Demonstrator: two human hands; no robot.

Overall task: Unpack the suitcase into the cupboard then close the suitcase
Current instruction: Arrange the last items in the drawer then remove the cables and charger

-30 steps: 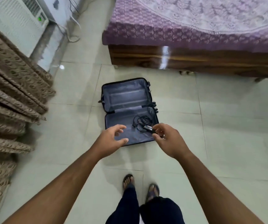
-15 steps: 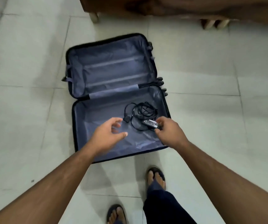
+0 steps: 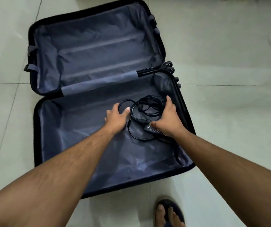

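A dark suitcase (image 3: 35,122) with blue-grey lining lies open flat on the tiled floor, both halves bare apart from one item. In the near half rests a tangle of black cable (image 3: 148,107) with a black charger brick (image 3: 152,129). My left hand (image 3: 116,119) is down on the cable's left loop, fingers curled around it. My right hand (image 3: 169,120) covers the right side of the tangle, thumb on the charger brick and fingers over the coils. The cupboard is out of view.
Pale floor tiles (image 3: 229,112) surround the suitcase. The suitcase wheels (image 3: 170,68) stick out at the right by the hinge. My sandalled foot (image 3: 169,213) stands just in front of the near edge.
The view has dropped much closer to the suitcase. Both hands have gone from hovering above the near half down onto the cable and charger, closing around them.
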